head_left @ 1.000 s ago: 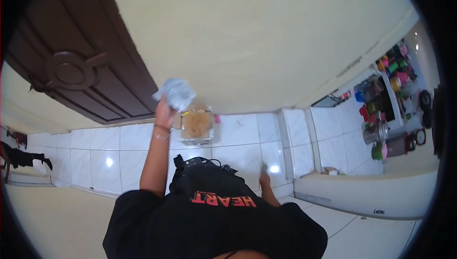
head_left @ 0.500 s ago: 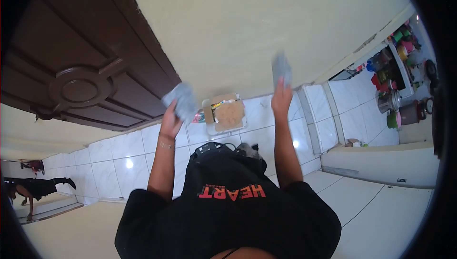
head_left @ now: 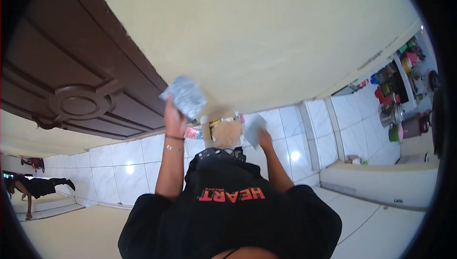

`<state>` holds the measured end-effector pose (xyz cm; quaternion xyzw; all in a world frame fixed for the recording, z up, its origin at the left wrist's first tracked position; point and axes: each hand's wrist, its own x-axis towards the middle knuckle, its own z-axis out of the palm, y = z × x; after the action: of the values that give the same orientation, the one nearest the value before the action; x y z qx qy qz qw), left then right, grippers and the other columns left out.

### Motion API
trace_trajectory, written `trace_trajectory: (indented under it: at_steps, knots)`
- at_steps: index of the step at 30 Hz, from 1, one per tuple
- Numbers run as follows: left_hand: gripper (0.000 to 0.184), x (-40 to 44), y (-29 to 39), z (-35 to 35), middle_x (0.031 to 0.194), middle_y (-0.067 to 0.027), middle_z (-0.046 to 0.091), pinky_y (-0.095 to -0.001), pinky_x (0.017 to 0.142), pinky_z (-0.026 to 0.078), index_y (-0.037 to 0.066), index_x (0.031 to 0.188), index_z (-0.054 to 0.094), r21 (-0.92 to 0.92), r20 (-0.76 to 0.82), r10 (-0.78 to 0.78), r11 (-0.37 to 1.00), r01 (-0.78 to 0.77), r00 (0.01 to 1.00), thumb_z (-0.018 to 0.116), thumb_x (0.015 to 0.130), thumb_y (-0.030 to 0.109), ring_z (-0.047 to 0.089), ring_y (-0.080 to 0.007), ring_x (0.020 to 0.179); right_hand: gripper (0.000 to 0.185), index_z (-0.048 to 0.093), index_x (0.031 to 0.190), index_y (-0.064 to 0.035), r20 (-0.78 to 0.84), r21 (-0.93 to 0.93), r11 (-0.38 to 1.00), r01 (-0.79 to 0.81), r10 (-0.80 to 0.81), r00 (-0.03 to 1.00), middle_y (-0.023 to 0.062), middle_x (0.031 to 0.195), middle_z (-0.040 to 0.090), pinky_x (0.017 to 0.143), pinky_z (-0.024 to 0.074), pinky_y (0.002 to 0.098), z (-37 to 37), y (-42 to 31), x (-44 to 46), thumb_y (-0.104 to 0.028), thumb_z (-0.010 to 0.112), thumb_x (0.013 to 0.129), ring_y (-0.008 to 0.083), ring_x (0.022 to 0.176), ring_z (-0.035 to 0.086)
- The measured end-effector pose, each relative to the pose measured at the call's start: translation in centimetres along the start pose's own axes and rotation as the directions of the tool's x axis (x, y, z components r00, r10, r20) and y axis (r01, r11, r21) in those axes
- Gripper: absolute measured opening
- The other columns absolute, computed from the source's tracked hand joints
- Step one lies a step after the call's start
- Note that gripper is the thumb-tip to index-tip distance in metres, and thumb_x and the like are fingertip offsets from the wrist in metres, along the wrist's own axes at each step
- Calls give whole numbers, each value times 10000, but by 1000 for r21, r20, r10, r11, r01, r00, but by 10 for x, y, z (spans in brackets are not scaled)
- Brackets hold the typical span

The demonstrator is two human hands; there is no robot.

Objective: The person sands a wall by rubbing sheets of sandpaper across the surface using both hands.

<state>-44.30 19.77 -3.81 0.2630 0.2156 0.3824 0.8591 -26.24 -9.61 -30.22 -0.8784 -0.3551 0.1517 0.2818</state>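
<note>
Grips a silver packet [head_left: 186,97] in the left hand [head_left: 174,120], above and left of the box [head_left: 206,132], and a blurred grey packet [head_left: 253,129] in the right hand [head_left: 265,140], near the box's right side. Can see a brown mass [head_left: 228,135] and a yellow item [head_left: 214,123] inside the box; cannot identify either.

Grey packets [head_left: 187,98], dark brown door [head_left: 78,61]

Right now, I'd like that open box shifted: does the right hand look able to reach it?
Probably yes: the right hand appears near the open box, with only the grey item it holds seemingly in the way.
</note>
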Motion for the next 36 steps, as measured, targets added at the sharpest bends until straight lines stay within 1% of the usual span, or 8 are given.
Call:
trace_trajectory:
  at_steps: [5, 8, 10, 12, 14, 23, 29, 36]
  knots:
    - [480, -1, 54, 50, 1130, -115, 555, -328, 929, 384, -73, 1156, 501, 473, -165, 655, 708, -524, 737, 361, 979, 351, 526, -225, 1024, 372, 516, 1100, -1, 69, -38, 810, -586, 587, 807, 251, 942, 604, 770, 453, 462, -32, 78, -41, -281, 323, 950, 374, 891, 583]
    - [471, 12, 76, 78, 1161, -151, 548, -342, 960, 360, -94, 1195, 469, 691, -24, 916, 304, -656, 400, 347, 982, 307, 513, -275, 1051, 568, 501, 1166, 104, -44, 814, 436, -385, 706, 707, 215, 1108, 580, 855, 420, 381, -45, 58, 38, -402, 364, 948, 317, 1026, 546]
    - [450, 54, 86, 65, 1304, -207, 448, -370, 1026, 289, -123, 1266, 386, 738, 666, 729, -675, -6, -157, 362, 967, 211, 416, -337, 1205, 546, 450, 1224, 101, -154, 874, 425, -236, 702, 695, 206, 1177, 544, 876, 408, 369, -93, -12, 90, -371, 375, 958, 297, 1053, 528]
    - [458, 50, 92, 157, 1429, -234, 271, -421, 1076, 194, -62, 1339, 337, 635, 658, 752, -544, -549, 16, 400, 925, 124, 238, -368, 1334, 547, 437, 1232, 109, -274, 888, 455, -70, 645, 714, 210, 1207, 525, 908, 391, 362, -126, -72, 129, -363, 373, 962, 296, 1082, 513]
    - [541, 102, 91, 162, 1478, -229, 142, -505, 1082, 92, 118, 1389, 350, 589, 789, 596, -669, -453, 147, 488, 870, 181, 111, -384, 1374, 549, 424, 1241, 117, -394, 884, 454, 113, 590, 705, 214, 1237, 506, 940, 373, 354, -134, -115, 154, -355, 370, 966, 295, 1110, 498]
    - [541, 119, 197, 259, 1485, -185, 168, -494, 1087, 73, 158, 1389, 361, 561, 758, 626, -768, -309, -183, 494, 869, 230, 122, -360, 1378, 576, 328, 1302, 133, -490, 866, 267, 423, 620, 612, 226, 1350, 395, 1027, 287, 336, -222, -225, 193, -332, 391, 968, 276, 1235, 404]
    - [508, 105, 151, 222, 1468, -166, 236, -480, 1100, 72, 213, 1357, 419, 288, 953, 252, -924, -251, 166, 512, 860, 269, 192, -311, 1370, 429, 360, 1344, 18, -923, -42, 760, 648, -278, 266, 237, 1453, 211, 1102, 96, 437, -221, -320, 205, -184, 341, 966, 311, 1376, 167]
    - [474, 109, 180, 196, 1460, -181, 249, -476, 1099, 81, 153, 1329, 457, 455, 873, 487, -787, -417, 35, 506, 869, 258, 150, -351, 1376, 447, 389, 1358, -78, -973, -189, 840, 509, -230, 17, 229, 1460, 204, 1092, 16, 483, -314, -409, 236, -149, 408, 918, 332, 1383, 123]
